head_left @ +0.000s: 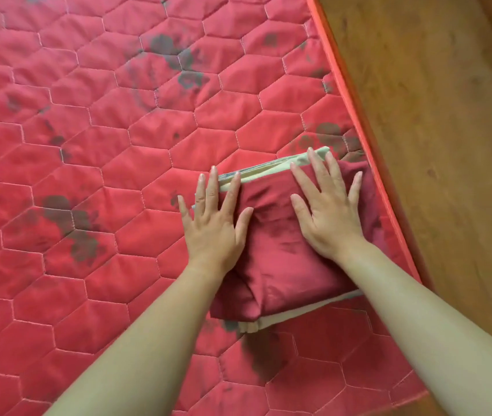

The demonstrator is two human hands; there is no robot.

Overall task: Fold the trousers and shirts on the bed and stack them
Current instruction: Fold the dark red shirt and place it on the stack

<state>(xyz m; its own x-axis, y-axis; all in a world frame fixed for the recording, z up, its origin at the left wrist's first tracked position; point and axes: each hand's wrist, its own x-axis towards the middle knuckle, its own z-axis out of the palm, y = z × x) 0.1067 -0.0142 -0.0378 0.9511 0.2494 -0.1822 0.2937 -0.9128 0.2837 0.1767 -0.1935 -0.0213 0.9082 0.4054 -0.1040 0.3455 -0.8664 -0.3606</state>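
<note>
A folded dark red garment lies on top of a small stack near the right edge of the bed. Under it a folded cream garment shows along the near and far edges, with a thin grey-blue edge of another piece at the far side. My left hand lies flat with spread fingers on the stack's left edge, partly on the mattress. Flat on the red garment's far right part is my right hand. Both hands press down with straight fingers.
The stack sits on a red quilted mattress with hexagon stitching and dark stains. A raised orange seam runs along the mattress's right edge. Beyond it lies a brown wooden bed frame.
</note>
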